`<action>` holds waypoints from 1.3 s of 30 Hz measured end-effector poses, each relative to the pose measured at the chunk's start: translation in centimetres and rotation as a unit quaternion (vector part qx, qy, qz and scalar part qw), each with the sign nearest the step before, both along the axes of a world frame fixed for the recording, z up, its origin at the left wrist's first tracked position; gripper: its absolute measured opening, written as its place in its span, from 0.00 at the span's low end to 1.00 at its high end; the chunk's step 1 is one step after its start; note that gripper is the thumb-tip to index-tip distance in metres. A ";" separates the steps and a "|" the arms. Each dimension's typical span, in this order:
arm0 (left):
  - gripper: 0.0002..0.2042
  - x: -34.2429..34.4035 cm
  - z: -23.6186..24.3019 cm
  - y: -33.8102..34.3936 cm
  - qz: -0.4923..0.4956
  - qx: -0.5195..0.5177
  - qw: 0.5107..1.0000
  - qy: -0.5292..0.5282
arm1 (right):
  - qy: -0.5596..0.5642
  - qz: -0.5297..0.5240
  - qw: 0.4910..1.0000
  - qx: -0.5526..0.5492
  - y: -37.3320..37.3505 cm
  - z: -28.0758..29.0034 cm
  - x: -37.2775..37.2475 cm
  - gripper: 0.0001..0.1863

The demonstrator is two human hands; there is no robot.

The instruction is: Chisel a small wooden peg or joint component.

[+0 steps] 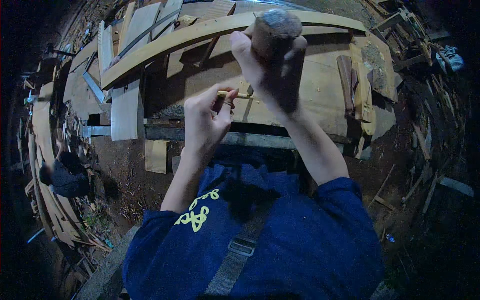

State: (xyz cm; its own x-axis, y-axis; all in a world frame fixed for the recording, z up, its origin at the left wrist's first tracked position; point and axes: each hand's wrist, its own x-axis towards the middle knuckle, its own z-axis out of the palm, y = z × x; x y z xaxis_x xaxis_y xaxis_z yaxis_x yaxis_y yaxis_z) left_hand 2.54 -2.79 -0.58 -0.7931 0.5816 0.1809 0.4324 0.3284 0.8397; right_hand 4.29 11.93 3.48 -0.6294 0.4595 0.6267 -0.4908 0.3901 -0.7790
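Lots of long planks (44,115) sprawl on the far left, next to what looks like a person in dark clothing (70,175), pretty blurry in the gloom. Next comes a pale board (126,107), and from just above it a curved beam (190,41) arcs across the tabletop (185,82), its middle partly blocked. The left hand (206,112) has its fingers clamped on a thin yellowish rod (241,95) over the tabletop's near part; the grip hides one end, and I can't tell if the tip touches the wood. The right hand (272,72) is up near the camera, fingers wrapped round a chunky, grey-topped block (276,32), its lower part hidden. Right of that, some dark tool-like pieces (346,82) lie in shadow, too murky to identify.
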 end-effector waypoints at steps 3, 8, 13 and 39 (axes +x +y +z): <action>0.05 0.1 0.0 -0.1 -0.002 -0.002 1.000 -0.004 | 0.018 -0.016 0.999 0.034 -0.1 0.0 -0.1 0.04; 0.03 0.4 -0.3 0.2 0.001 0.025 1.000 0.012 | 0.032 0.020 0.999 -0.006 -0.7 -0.7 -0.2 0.06; 0.04 0.3 -0.4 0.2 0.008 0.030 0.999 0.016 | 0.029 0.000 0.999 0.024 -0.3 -0.6 -0.1 0.10; 0.05 0.2 -0.2 0.5 0.011 0.023 0.999 0.025 | 0.000 0.002 0.998 0.057 -0.2 -1.9 -0.4 0.05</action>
